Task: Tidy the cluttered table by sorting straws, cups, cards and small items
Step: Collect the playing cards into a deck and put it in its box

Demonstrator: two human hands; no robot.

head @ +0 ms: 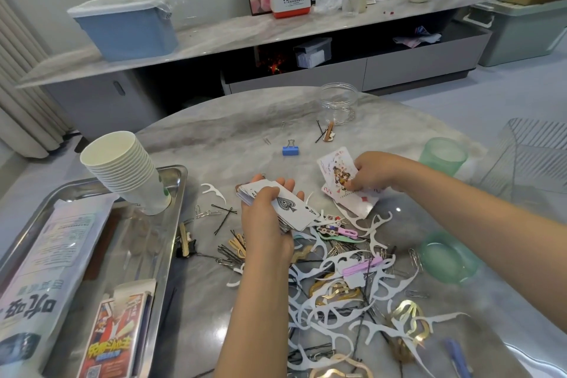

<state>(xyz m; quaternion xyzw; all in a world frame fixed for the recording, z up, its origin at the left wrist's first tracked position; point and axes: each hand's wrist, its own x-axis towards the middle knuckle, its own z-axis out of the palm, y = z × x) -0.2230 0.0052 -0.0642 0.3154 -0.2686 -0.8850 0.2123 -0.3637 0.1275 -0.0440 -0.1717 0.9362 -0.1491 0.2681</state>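
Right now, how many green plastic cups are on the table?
2. One green cup stands upright at the far right, beyond the right hand. The other green cup lies on its side nearer the camera, at the right edge of the clutter. None seems hidden.

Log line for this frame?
left hand: holds white playing-card deck | right hand: pinches loose face card | stage: gathering cards

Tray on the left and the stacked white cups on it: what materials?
Tray: looks like stainless steel, polished; it is silvery and mirrors the cups and the packet lying in it. Stacked cups: probably paper, matte white, with thin rolled rims showing as ridges down the stack; thin plastic cannot be ruled out.
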